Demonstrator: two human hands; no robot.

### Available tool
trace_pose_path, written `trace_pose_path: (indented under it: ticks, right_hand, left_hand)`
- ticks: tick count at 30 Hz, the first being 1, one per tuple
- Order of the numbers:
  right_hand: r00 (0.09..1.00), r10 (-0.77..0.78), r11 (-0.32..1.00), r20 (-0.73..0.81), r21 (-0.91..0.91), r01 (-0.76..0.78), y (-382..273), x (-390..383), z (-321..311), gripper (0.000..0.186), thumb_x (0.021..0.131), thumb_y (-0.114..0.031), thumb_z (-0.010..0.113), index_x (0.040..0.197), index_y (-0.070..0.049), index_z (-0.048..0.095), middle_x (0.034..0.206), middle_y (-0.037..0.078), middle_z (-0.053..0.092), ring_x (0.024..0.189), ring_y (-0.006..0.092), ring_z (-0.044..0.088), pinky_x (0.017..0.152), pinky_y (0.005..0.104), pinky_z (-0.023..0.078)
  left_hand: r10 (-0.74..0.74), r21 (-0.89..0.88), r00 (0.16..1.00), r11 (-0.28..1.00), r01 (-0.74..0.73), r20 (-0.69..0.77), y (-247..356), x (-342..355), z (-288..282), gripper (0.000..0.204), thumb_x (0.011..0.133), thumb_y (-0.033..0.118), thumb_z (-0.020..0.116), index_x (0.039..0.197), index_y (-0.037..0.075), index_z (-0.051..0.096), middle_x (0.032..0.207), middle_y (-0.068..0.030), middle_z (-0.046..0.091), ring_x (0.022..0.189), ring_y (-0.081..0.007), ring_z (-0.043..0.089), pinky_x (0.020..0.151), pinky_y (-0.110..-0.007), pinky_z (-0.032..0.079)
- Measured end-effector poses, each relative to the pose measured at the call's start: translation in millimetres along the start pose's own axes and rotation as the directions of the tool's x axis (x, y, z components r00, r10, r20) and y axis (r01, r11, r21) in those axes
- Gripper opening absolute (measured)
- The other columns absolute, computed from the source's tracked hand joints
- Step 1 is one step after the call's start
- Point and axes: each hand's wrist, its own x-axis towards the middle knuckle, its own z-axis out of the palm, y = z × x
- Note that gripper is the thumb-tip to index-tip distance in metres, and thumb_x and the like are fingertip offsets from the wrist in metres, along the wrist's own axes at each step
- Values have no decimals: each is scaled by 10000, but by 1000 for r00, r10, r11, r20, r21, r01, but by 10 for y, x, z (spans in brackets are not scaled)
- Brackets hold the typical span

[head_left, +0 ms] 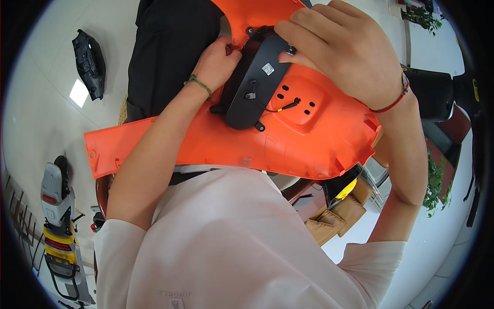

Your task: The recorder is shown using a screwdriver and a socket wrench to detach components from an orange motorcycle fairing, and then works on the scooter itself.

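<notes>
A large orange plastic body panel (314, 146) lies across my lap, its inner side up. Set into it is a long black lamp-like housing (247, 87) with mounting tabs, a small white label and a short cable (280, 108) ending in a plug. My left hand (216, 64) is closed at the housing's left side, fingertips pinched by the panel's inner edge; what they hold is hidden. Over the housing's upper right, my right hand (345, 49) is curled, with thumb and forefinger closed around a small dark cylindrical piece (290, 50) with a shiny end.
A black moulded part (89, 64) lies on the pale tiled floor at the left. Below it stands a grey and yellow scooter (60, 232). Black cloth (172, 51) lies beyond my left arm. A tan leather seat (337, 219) and green plants (436, 177) are at the right.
</notes>
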Motion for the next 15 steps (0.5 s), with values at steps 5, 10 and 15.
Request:
trace_pose_path:
  ticks: [5,10,15]
  right_hand:
    - [942,25,992,335,-124,18,-109,265,-159,143,708,-148,638,745,-43,549,683,35,505,601,161,557,537,286,446]
    - [989,94,995,111,12,-96,-76,115,46,186,697,-191,653,787,-66,550,695,38,500,589,182,561,537,291,454]
    - [980,184,983,-74,19,-183,-242,157,-36,230,697,-170,661,884,-56,592,720,43,521,602,185,573,555,294,473]
  left_hand:
    - [50,-42,997,998,-52,-50,-135,33,48,359,846,217,577,1103,-34,581,948,-209,656,921,-334,643,819,-392,486]
    - [20,-43,1000,999,-21,-23,-90,25,51,355,844,212,580,1098,-35,584,969,-208,655,934,-336,640,826,-394,484]
    - [16,-47,1000,999,-16,-5,-98,41,26,349,845,204,577,1097,-36,585,960,-207,656,924,-343,638,820,-394,486]
